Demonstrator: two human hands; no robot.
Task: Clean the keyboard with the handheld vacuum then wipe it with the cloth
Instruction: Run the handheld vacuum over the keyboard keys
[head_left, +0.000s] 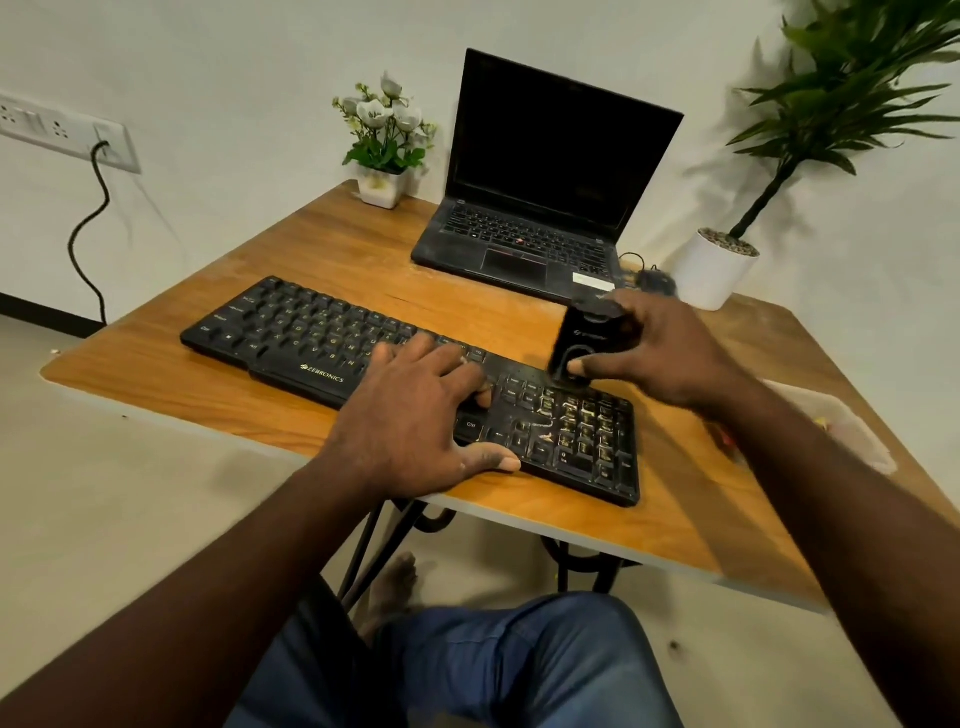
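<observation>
- Keyboard (291, 338) lies slantwise on the table (363, 249), long axis running from far left to near right.
- We press our left hand (415, 415) flat on its middle keys, fingers spread, thumb on the near edge.
- Our right hand (660, 348) grips the vacuum (582, 338), nozzle down at the far edge of the numpad (587, 431); crumbs (543, 410) lie just nearer us.
</observation>
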